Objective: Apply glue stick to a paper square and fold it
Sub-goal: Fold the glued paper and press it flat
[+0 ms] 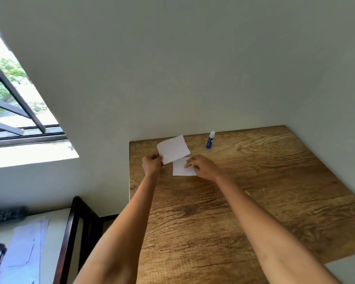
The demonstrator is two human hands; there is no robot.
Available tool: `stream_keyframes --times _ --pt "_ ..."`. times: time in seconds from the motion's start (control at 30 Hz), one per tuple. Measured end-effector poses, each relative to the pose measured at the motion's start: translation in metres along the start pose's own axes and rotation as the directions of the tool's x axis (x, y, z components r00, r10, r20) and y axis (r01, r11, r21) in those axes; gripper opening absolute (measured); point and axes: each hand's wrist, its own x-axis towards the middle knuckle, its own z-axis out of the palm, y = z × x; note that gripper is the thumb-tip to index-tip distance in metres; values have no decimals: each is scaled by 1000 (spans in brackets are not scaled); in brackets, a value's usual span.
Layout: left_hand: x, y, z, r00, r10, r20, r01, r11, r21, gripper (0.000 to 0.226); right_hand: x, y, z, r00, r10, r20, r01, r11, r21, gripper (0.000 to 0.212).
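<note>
Two white paper pieces are near the far left corner of the wooden table. My left hand pinches the lower left corner of the upper paper square, which is lifted and tilted. My right hand rests with its fingertips on the lower paper, which lies flat on the table. A blue glue stick with a white cap stands upright near the back edge, to the right of the papers, untouched.
A pale wall runs behind the table and along its right side. The table's left edge drops to a dark wooden frame and a surface with printed sheets. A window is at the far left.
</note>
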Motion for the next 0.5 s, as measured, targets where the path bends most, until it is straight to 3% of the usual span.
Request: stream_keyframes --times 0.13,0.33,0.5 --pt "2 -2 0 1000 1 -14 -1 1000 -21 9 6 -5 -1 993 -39 114 57 987 -152 39" --pt "-1 0 6 1000 24 4 -24 999 -32 20 7 -6 -1 994 28 -108 -67 922 -382 50" --pt "-1 3 14 1000 17 9 -16 1000 -12 18 7 -8 -1 973 62 -224 -121 958 -259 30"
